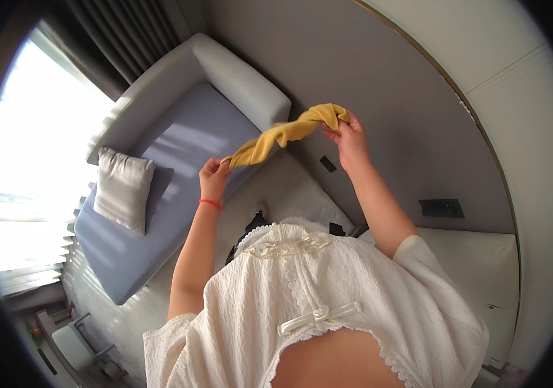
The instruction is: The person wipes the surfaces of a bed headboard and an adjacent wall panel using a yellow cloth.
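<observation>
A twisted yellow cloth point(284, 133) is stretched in the air between my two hands. My left hand point(214, 177), with a red cord at its wrist, pinches the lower left end between thumb and fingers. Higher up on the right, my right hand point(350, 140) grips the other end, where the fabric bunches and folds over. The cloth runs slantwise and sags slightly in its middle. Whether it is a towel or a garment I cannot tell.
A grey-blue sofa point(189, 140) with a light cushion point(123, 189) stands ahead to the left, by a bright window point(39, 160). A grey wall point(393, 97) with a black socket plate point(441, 208) rises ahead right. A chair point(75, 344) is at the lower left.
</observation>
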